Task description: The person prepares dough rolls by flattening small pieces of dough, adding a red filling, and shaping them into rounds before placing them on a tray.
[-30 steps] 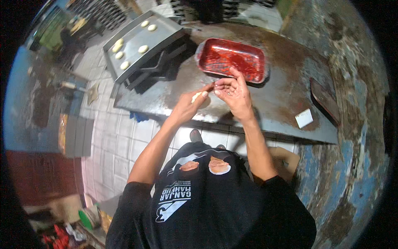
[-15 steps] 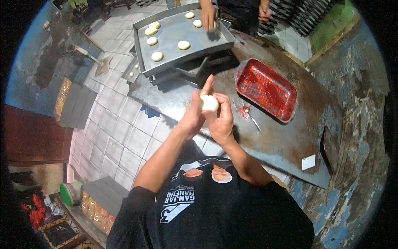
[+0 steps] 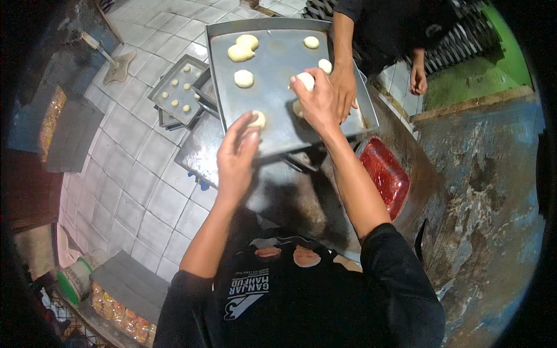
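A grey metal tray (image 3: 277, 119) in front of me carries several pale dough balls. Above its right half, my right hand (image 3: 320, 103) has its fingers closed on a dough ball (image 3: 305, 82). Partly hidden under that hand, another dough ball (image 3: 297, 109) rests on the tray. My left hand (image 3: 237, 153) is over the tray's near left corner, thumb and fingers apart, beside a dough ball (image 3: 257, 119); whether they touch is unclear. Two dough pieces (image 3: 241, 49) press together at the far left. Another person's hand (image 3: 346, 90) reaches over the tray's right side, just past my right hand.
Right of the tray, a red-smeared pan (image 3: 385, 177) stands on the worn table (image 3: 290, 200). Lower on the left, a smaller tray (image 3: 180, 93) holds several small dough balls. A long-handled scraper-like tool (image 3: 110, 57) stands on the tiled floor (image 3: 125, 156).
My hands, together around a dough ball before, have separated and moved forward over the tray. A dough ball is in my right hand. The view has shifted towards the tray.
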A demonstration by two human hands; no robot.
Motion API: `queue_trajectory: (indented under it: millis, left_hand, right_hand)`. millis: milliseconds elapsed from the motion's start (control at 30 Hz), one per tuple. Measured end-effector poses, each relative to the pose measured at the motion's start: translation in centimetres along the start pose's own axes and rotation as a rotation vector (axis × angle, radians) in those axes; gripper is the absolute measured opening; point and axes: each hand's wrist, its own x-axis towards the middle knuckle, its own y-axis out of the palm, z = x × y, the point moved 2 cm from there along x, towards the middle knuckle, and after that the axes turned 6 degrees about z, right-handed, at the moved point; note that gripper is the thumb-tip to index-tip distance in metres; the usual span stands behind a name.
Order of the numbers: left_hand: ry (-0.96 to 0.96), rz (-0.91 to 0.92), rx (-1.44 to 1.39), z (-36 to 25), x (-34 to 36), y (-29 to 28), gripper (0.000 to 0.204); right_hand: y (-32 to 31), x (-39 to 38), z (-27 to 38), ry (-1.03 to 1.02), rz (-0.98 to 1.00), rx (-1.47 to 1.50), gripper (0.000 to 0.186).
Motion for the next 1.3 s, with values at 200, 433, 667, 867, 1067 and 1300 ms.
queue_trajectory:
  millis: [200,433,667,867,1067,1300]
  left_hand:
    - [-0.017,-0.180,0.249,-1.0,0.6,-8.9,0.031]
    - [-0.010,-0.164,0.323,-2.1,2.4,-12.2,0.030]
    - [0.074,-0.166,0.473,-3.4,3.8,-12.1,0.031]
    - [0.261,-0.158,0.564,-4.4,2.4,-10.0,0.020]
    - [0.252,-0.207,-0.131,-2.6,-0.3,-2.3,0.042]
    - [0.012,0.170,0.337,4.5,-6.9,9.7,0.036]
  right_hand:
    - [8.9,8.9,-5.3,-0.269,0.311,-0.527,0.050]
    - [10.8,10.5,-9.6,-0.335,0.391,-0.502,0.061]
    - [10.3,15.1,0.2,-0.057,0.259,0.022,0.039]
    - [14.3,16.4,2.3,-0.117,0.262,-0.171,0.033]
    - [3.2,-4.0,9.3,-0.236,0.203,0.136,0.028]
    - [-7.0,-24.5,3.5,-0.052,-0.046,0.285,0.024]
